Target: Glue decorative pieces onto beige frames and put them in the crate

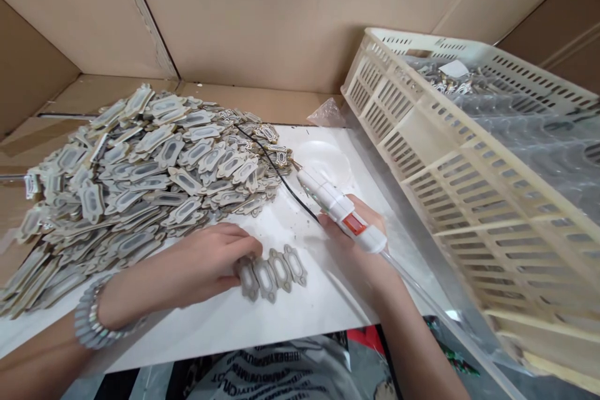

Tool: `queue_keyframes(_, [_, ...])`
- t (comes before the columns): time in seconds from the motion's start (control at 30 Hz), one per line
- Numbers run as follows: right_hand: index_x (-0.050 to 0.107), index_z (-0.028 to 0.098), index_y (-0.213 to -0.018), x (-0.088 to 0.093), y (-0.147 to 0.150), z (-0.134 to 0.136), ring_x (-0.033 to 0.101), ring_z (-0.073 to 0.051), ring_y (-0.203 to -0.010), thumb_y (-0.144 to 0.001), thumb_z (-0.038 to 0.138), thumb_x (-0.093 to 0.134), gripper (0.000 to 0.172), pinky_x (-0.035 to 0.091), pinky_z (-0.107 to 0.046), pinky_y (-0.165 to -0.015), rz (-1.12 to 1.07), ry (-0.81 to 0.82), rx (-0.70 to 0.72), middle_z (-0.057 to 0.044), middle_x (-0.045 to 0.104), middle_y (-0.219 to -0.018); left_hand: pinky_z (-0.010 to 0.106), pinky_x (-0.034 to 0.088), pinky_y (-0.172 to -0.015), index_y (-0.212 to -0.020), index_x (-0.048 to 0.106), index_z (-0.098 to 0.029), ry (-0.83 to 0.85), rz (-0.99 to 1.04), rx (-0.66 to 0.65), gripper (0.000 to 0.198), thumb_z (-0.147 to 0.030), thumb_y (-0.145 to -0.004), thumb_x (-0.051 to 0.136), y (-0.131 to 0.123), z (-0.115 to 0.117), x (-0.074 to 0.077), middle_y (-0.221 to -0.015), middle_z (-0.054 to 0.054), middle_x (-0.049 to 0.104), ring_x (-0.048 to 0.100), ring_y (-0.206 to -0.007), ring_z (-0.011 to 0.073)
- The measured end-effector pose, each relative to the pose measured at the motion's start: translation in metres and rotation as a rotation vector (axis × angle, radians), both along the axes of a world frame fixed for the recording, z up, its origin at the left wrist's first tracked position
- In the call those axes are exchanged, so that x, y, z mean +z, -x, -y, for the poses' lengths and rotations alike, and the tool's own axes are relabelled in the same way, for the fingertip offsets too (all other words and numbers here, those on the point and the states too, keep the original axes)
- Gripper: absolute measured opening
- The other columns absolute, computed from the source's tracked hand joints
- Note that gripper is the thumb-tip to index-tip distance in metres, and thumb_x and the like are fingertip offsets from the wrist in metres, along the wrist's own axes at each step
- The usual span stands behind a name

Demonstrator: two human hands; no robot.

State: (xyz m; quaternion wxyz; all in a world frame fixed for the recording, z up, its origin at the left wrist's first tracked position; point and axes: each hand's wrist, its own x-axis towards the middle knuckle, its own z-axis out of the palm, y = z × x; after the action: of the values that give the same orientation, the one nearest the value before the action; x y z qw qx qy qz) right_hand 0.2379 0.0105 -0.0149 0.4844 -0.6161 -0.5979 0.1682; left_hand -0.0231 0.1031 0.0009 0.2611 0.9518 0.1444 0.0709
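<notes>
My right hand (368, 262) is wrapped round a white glue gun (328, 195) with a red-orange patch. Its nozzle points up and left toward the pile, and a long clear glue stick (440, 312) runs out of its back. Just left of it, several small grey plates (281, 272) with long openings lie side by side in a row on the white tabletop (300, 312). My left hand (220, 256) has its thumb and fingers closed on the leftmost plate (247, 278) of that row, hiding its upper end.
A large heap of similar plates (154, 169) covers the left side. A black cord (285, 184) runs across the heap's edge toward the glue gun. Beyond the gun sits a round white dish (323, 159). To the right stands a cream plastic crate (422, 150) holding clear packaging; cardboard (262, 19) walls the back.
</notes>
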Motion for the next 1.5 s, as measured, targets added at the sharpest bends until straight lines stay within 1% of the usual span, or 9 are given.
queue_keyframes(0.1, [0.062,0.022,-0.075,0.001,0.001,0.0,0.059,-0.014,-0.063,-0.087,0.026,0.064,0.012,0.048,-0.028,-0.061,-0.023,-0.001,-0.003,0.0,0.065,-0.078,0.031,0.047,-0.068,-0.104,0.059,-0.021,-0.033,-0.06,-0.032,0.014,-0.024,-0.094,0.049,-0.001,0.0,-0.003,-0.09,0.007,0.066,0.062,-0.081,0.0219])
queue_keyframes(0.27, [0.058,0.023,-0.074,0.003,0.0,-0.001,0.06,-0.016,-0.066,-0.088,0.029,0.063,0.016,0.048,-0.028,-0.062,-0.008,-0.009,0.006,0.001,0.064,-0.073,0.03,0.047,-0.058,-0.1,0.06,-0.021,-0.159,0.027,0.004,0.013,-0.026,-0.092,0.052,0.001,-0.008,-0.007,-0.079,0.005,0.066,0.063,-0.067,0.0206])
queue_keyframes(0.4, [0.058,0.023,-0.075,0.005,0.0,0.0,0.061,-0.015,-0.067,-0.089,0.029,0.062,0.016,0.047,-0.028,-0.061,0.006,0.01,0.017,0.0,0.063,-0.076,0.024,0.051,-0.06,-0.112,0.064,-0.021,-0.243,0.166,0.031,0.021,-0.025,-0.093,0.055,0.002,-0.017,-0.005,-0.09,0.005,0.073,0.07,-0.07,0.0168])
queue_keyframes(0.53, [0.059,0.023,-0.077,0.008,0.0,0.004,0.063,-0.015,-0.068,-0.087,0.024,0.064,0.012,0.05,-0.027,-0.063,0.005,0.013,0.124,0.0,0.063,-0.076,0.02,0.057,-0.066,-0.106,0.068,-0.023,-0.361,0.363,0.122,0.017,-0.019,-0.091,0.061,0.002,-0.019,0.0,-0.094,0.003,0.076,0.073,-0.074,0.0141])
queue_keyframes(0.67, [0.061,0.022,-0.076,0.005,-0.002,0.007,0.064,-0.014,-0.071,-0.085,0.015,0.064,0.012,0.052,-0.025,-0.065,0.026,-0.04,0.267,-0.002,0.067,-0.085,0.022,0.062,-0.077,-0.104,0.069,-0.024,-0.515,0.521,0.23,0.021,-0.016,-0.085,0.07,0.004,-0.017,0.004,-0.091,0.0,0.078,0.075,-0.079,0.016])
queue_keyframes(0.87, [0.069,0.021,-0.085,0.006,-0.001,0.006,0.067,-0.015,-0.073,-0.085,0.018,0.061,0.009,0.054,-0.025,-0.065,0.035,-0.033,0.363,-0.004,0.07,-0.088,0.024,0.064,-0.08,-0.101,0.073,-0.026,-0.644,0.524,0.325,0.022,-0.015,-0.082,0.073,0.009,-0.013,0.009,-0.095,0.002,0.079,0.076,-0.082,0.0173])
queue_keyframes(1.03, [0.07,0.02,-0.087,0.007,0.003,0.007,0.068,-0.015,-0.077,-0.082,0.015,0.064,0.009,0.053,-0.024,-0.069,0.066,0.051,0.391,-0.004,0.068,-0.089,0.025,0.066,-0.076,-0.1,0.074,-0.028,-0.655,0.525,0.363,0.025,-0.016,-0.078,0.076,0.007,-0.009,0.015,-0.095,-0.001,0.079,0.076,-0.078,0.0178])
queue_keyframes(1.17, [0.07,0.019,-0.088,0.005,0.003,0.008,0.068,-0.014,-0.078,-0.081,0.013,0.065,0.01,0.051,-0.022,-0.069,0.066,0.066,0.408,-0.004,0.068,-0.09,0.026,0.067,-0.07,-0.095,0.073,-0.028,-0.693,0.516,0.359,0.021,-0.016,-0.079,0.076,0.005,-0.006,0.02,-0.09,-0.002,0.079,0.076,-0.074,0.0176])
queue_keyframes(1.5, [0.069,0.019,-0.088,0.005,0.004,0.009,0.067,-0.013,-0.079,-0.081,0.01,0.064,0.012,0.05,-0.02,-0.071,0.084,0.083,0.402,-0.004,0.067,-0.092,0.024,0.065,-0.069,-0.088,0.07,-0.019,-0.796,0.494,0.323,0.011,-0.013,-0.08,0.076,0.004,-0.004,0.022,-0.085,0.004,0.079,0.076,-0.071,0.0171])
